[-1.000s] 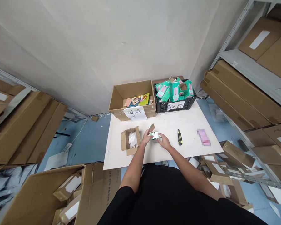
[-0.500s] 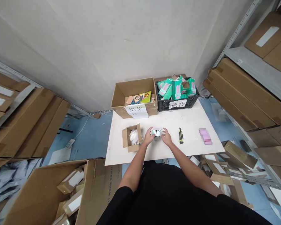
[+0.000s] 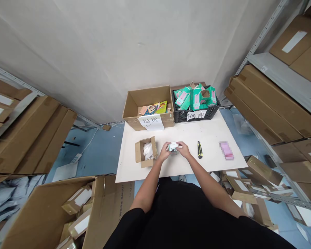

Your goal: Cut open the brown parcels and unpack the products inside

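My left hand (image 3: pixel 165 152) and my right hand (image 3: pixel 184 150) are closed on either side of a small white and green box (image 3: pixel 173 146) at the middle of the white table (image 3: pixel 207 133). Fine details of the box are too small to read. Left of my hands stands an open brown carton (image 3: pixel 146 163) with crumpled white packing (image 3: pixel 148 151) inside. To the right of my right hand lies a yellow and black utility knife (image 3: pixel 199 149).
At the table's back stand a large cardboard box (image 3: pixel 155 121) holding booklets and a black crate (image 3: pixel 180 116) full of green boxes (image 3: pixel 196 99). A blurred pink item (image 3: pixel 226 150) lies at the right. A big carton (image 3: pixel 100 211) with parcels stands at lower left; loaded shelves flank both sides.
My right hand has moved slightly left and closed in on the small box. White material now covers more of the box's top, where a dark strip showed before.
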Demonstrator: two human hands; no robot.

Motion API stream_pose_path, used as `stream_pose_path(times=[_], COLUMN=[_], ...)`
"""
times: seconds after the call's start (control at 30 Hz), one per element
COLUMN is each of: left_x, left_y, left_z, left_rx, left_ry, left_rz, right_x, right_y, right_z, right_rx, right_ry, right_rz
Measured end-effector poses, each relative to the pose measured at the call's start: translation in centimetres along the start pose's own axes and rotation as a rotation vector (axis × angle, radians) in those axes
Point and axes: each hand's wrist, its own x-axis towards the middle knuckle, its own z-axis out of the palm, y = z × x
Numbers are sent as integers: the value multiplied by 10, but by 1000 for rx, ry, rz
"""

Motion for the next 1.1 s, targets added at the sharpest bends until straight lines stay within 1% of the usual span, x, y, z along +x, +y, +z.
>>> stream_pose_path(times=[0.13,0.3,0.43,0.53,0.63,0.7,0.73,0.83,0.9,1.0,1.1], left_x=[-12,-12,-11,-14,-17,-17,-16,-11,-7,1,15], left_y=[-6,-5,-1,2,-1,-6,-9,-21,-25,-20,0], left_z=[1,1,2,-2,-7,-8,-6,5,14,23,23], left_rx=[18,79,169,277,358,338,294,82,-8,-21,-10], left_ry=[2,6,-13,-13,-54,-50,-16,149,209,189,163], left_rz=[14,46,80,105,147,159,148,67,15,-11,18], right_x=[-19,-27,-30,-32,-34,-35,-36,-34,-31,-21,-2], right_y=[4,2,-1,1,6,11,14,22,26,24,11], right_z=[2,4,3,3,4,7,10,18,24,28,24], right_rx=[-137,-331,-441,-472,-427,-329,-272,-124,-30,54,51], right_ry=[-34,-73,-79,-77,-58,-38,-21,39,55,77,121], right_rz=[-85,-198,-204,-192,-172,-136,-102,39,103,126,91])
